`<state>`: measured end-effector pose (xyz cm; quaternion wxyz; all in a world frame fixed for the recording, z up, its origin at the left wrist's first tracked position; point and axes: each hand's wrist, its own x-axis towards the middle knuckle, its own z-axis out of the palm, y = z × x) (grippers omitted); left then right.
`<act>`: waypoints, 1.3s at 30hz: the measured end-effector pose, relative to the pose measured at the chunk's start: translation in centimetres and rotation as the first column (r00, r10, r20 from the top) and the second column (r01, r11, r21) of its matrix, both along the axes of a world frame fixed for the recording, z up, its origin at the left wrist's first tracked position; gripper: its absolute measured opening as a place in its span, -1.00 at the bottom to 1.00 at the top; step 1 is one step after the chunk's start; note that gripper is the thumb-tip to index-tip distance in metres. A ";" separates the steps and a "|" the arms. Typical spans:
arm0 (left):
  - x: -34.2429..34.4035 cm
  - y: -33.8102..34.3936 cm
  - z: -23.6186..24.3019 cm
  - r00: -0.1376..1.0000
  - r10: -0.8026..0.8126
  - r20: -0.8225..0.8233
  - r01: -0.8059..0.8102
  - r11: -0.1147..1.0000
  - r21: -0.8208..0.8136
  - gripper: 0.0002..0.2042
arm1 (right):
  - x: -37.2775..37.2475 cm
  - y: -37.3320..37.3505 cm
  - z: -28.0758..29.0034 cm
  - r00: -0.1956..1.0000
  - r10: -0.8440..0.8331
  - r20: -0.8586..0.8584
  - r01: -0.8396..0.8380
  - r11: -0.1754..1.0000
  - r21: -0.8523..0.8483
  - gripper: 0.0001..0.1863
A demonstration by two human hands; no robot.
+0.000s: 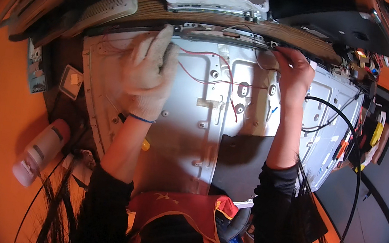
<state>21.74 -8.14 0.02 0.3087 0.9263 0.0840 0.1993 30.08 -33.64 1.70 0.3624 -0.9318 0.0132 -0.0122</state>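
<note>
A large silver metal panel point(181, 144) with raised ribs and round mounts lies below both hands. My left hand point(147, 70), in a white knit glove, rests near its top edge, fingers stretched out beside a narrow metal strip point(216, 37). My bare right hand point(292, 70) is at the strip's right end, thumb and fingers pinched on something small that I cannot make out. Loose red wires point(220, 82) and a thin dark wire point(255, 50) run between the hands. A thick black cable point(335, 109) curves off to the right of my right forearm.
A wooden rail point(310, 41) spans the back, with silver housings point(216, 5) and a black casing point(347, 28) beyond it. At left lie a bottle point(44, 147) and a small tray point(71, 82). Assorted tools point(342, 147) line the right edge. A dark sheet point(241, 160) covers part of the panel.
</note>
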 end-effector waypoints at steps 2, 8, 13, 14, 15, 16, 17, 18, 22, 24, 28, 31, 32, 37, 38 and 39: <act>-0.2 -0.1 0.0 0.999 0.020 -0.038 -0.021 1.000 -0.010 -0.68 | 0.0 0.0 0.0 0.998 0.050 0.046 -0.048 0.998 -0.052 -0.84; 0.1 0.0 -0.3 0.999 0.033 0.028 -0.035 0.998 0.056 -0.68 | 0.4 -0.1 0.4 0.977 0.177 0.115 -0.149 0.964 -0.220 -0.85; 0.0 0.0 -0.1 1.000 0.019 -0.015 -0.017 0.992 0.122 -0.67 | 0.2 -0.3 -0.2 0.918 0.320 0.233 -0.231 0.911 -0.343 -0.86; 0.0 0.0 -0.1 1.000 0.022 -0.009 -0.021 0.993 0.112 -0.67 | 0.1 -0.2 -0.4 0.901 0.339 0.269 -0.235 0.906 -0.353 -0.86; 0.0 0.0 -0.1 1.000 0.028 -0.003 -0.028 0.995 0.092 -0.67 | -0.1 -0.2 -0.7 0.885 0.350 0.308 -0.229 0.902 -0.367 -0.86; 0.0 -0.1 -0.2 0.999 0.037 0.000 -0.037 0.998 0.051 -0.68 | -0.2 -0.3 -0.9 0.871 0.357 0.337 -0.217 0.896 -0.387 -0.85; 0.0 -0.3 -0.3 0.999 0.047 0.001 -0.047 0.999 0.007 -0.68 | -0.3 -0.3 -1.1 0.873 0.354 0.335 -0.223 0.902 -0.371 -0.84; 0.0 -0.3 -0.4 0.999 0.037 -0.004 -0.037 0.999 -0.013 -0.68 | -0.3 -0.4 -1.3 0.878 0.355 0.322 -0.224 0.897 -0.381 -0.83; 0.0 -0.2 -0.2 1.000 0.016 0.000 -0.016 1.000 -0.013 -0.68 | -0.3 -0.3 -1.4 0.879 0.376 0.293 -0.233 0.875 -0.424 -0.80; 0.1 -0.2 -0.1 1.000 0.018 0.001 -0.018 1.000 0.019 -0.68 | -0.7 0.2 -1.4 0.861 0.363 0.355 -0.198 0.884 -0.424 -0.78; 0.0 -0.3 -0.1 1.000 0.028 -0.004 -0.028 1.000 0.015 -0.67 | -2.6 1.1 -1.7 0.943 0.155 0.294 -0.110 0.981 -0.162 -0.74; 0.0 -0.3 -0.2 1.000 0.024 0.012 -0.024 1.000 0.004 -0.68 | -2.4 1.5 -2.6 0.977 -0.095 0.191 0.020 0.932 0.362 -0.88; 0.0 -0.3 -0.1 1.000 0.021 0.013 -0.021 1.000 0.013 -0.68 | -2.1 1.4 -2.7 0.988 -0.133 0.074 0.077 0.857 0.510 -0.92; 0.0 -0.6 0.4 0.997 0.050 -0.062 -0.050 0.999 -0.005 -0.59 | -1.2 1.1 -2.8 0.967 -0.138 -0.213 0.252 0.614 0.748 -0.94; 0.1 -0.8 0.5 0.994 0.069 -0.086 -0.072 0.997 -0.034 -0.56 | -1.1 1.0 -2.7 0.969 -0.136 -0.205 0.244 0.641 0.728 -0.95; 0.2 -0.9 0.5 0.997 0.028 -0.072 -0.023 0.997 0.073 -0.54 | -1.1 0.9 -2.6 0.973 -0.122 -0.197 0.227 0.666 0.710 -0.95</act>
